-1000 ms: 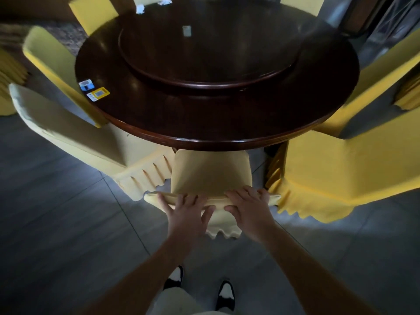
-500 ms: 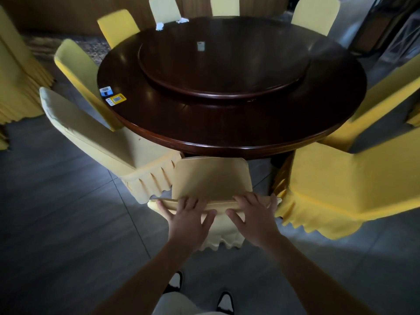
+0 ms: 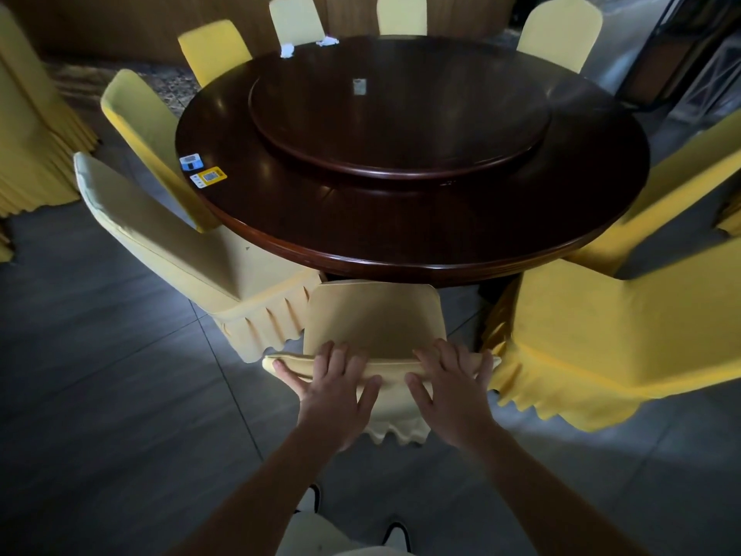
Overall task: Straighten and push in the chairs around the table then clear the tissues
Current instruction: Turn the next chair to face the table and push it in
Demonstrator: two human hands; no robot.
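A round dark wooden table (image 3: 401,250) with a lazy Susan (image 3: 401,126) is ringed by yellow-covered chairs. The nearest chair (image 3: 373,315) faces the table, its seat front at the table's edge. My left hand (image 3: 337,389) and right hand (image 3: 453,389) both hold the top of its backrest, side by side, fingers laid over the top edge and thumbs on the near side. Two crumpled white tissues (image 3: 287,51) (image 3: 328,42) lie at the table's far left edge.
A pale yellow chair (image 3: 160,242) stands angled close on the left and a bright yellow chair (image 3: 621,327) close on the right. Blue and yellow cards (image 3: 202,170) lie on the table's left rim. A small pale item (image 3: 359,86) sits on the lazy Susan. Grey tiled floor lies around me.
Both hands have stayed on the chair's backrest. The view has lifted and pulled back a little, so more of the far chairs and the tissues show.
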